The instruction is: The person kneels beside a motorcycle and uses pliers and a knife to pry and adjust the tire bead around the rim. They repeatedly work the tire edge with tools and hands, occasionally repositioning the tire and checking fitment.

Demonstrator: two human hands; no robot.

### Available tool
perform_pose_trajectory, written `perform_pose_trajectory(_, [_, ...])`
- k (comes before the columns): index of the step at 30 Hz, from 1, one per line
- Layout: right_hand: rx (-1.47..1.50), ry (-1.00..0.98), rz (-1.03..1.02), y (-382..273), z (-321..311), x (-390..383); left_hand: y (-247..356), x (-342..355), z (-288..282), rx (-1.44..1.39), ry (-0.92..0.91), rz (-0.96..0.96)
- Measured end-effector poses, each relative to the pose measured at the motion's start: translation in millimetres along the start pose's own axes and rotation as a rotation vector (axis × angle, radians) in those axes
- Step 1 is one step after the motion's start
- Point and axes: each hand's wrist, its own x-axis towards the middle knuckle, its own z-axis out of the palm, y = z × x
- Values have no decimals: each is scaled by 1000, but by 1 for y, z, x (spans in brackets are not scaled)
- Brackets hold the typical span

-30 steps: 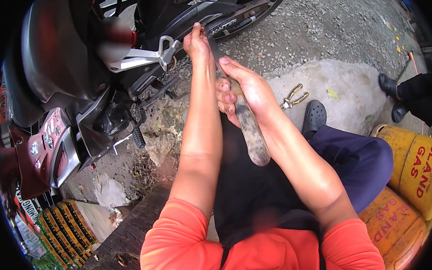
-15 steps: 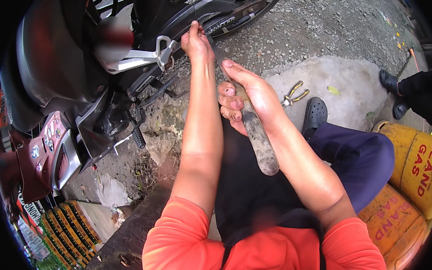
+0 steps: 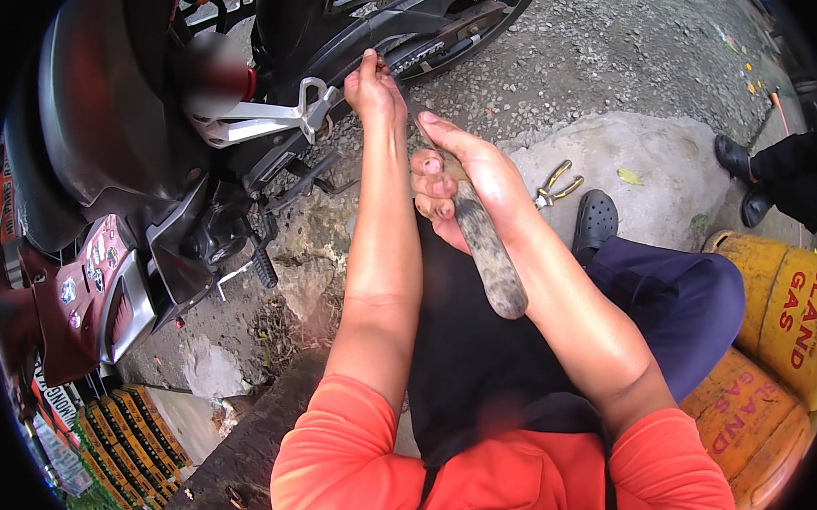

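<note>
Held diagonally in front of me is a long tool with a worn, stained wooden handle [image 3: 490, 255] and a narrow dark blade; its exact kind does not show clearly. My right hand [image 3: 464, 170] is closed round the upper part of the handle, with the thumb stretched along toward the blade and the rounded butt sticking out below the palm. Further off, my left hand [image 3: 376, 89] is closed with its fingers pinched at the blade's far end, and that end is mostly hidden by the fingers.
On the left leans a dark motorcycle [image 3: 111, 119] with a silver footrest bracket [image 3: 259, 116]. Pliers with yellow and black handles [image 3: 557, 182] lie on a pale rock slab [image 3: 636, 147]. Yellow gas cylinders [image 3: 771, 297] stand at right, near another person's black shoes [image 3: 733, 156].
The handle's butt has shifted slightly away from me, and my left hand has come a little nearer. Both hands keep their hold.
</note>
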Motion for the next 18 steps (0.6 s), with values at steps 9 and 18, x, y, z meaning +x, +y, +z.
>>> perform_pose_trajectory(9, [-7, -6, 4, 0, 2, -9, -2, -4, 4, -18, -1, 19])
perform_pose_trajectory(18, [5, 2, -3, -2, 1, -10, -1, -9, 1, 8, 19, 17])
